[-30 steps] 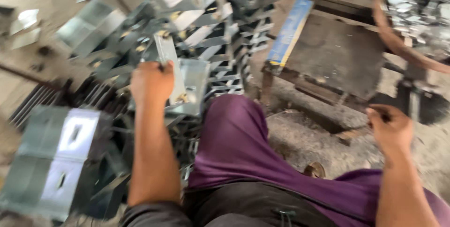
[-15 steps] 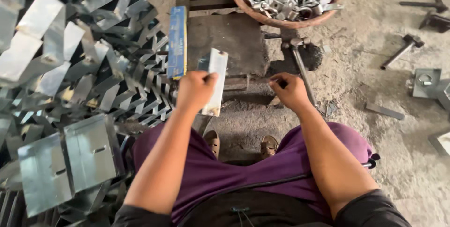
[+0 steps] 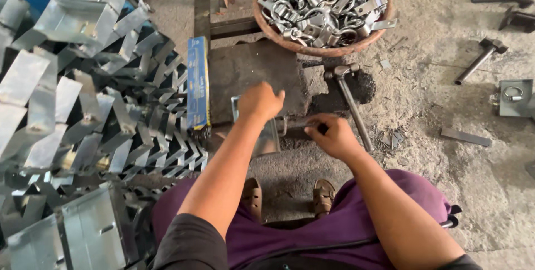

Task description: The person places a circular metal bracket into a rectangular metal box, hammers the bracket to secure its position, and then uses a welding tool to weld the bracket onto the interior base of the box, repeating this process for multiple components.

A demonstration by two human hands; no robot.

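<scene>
My left hand (image 3: 259, 101) grips the top of a bent galvanised metal bracket (image 3: 267, 136) and holds it on edge against the dark steel block (image 3: 251, 72) in front of me. My right hand (image 3: 332, 135) is closed around a short dark metal piece (image 3: 298, 123) that points left toward the bracket, just above the ground. A hammer (image 3: 350, 94) lies beside my right hand, its head near the block and its handle running toward me.
A large heap of bent metal brackets (image 3: 83, 108) fills the left. A long blue box (image 3: 197, 83) stands along the block's left edge. A round basin of metal rings and clips (image 3: 323, 5) sits behind. More hammers (image 3: 479, 58) and a plate with a ring (image 3: 515, 97) lie right.
My left hand carried a bracket from the heap on the left to the steel block and lowered it there. My right hand came in from the right and now meets it.
</scene>
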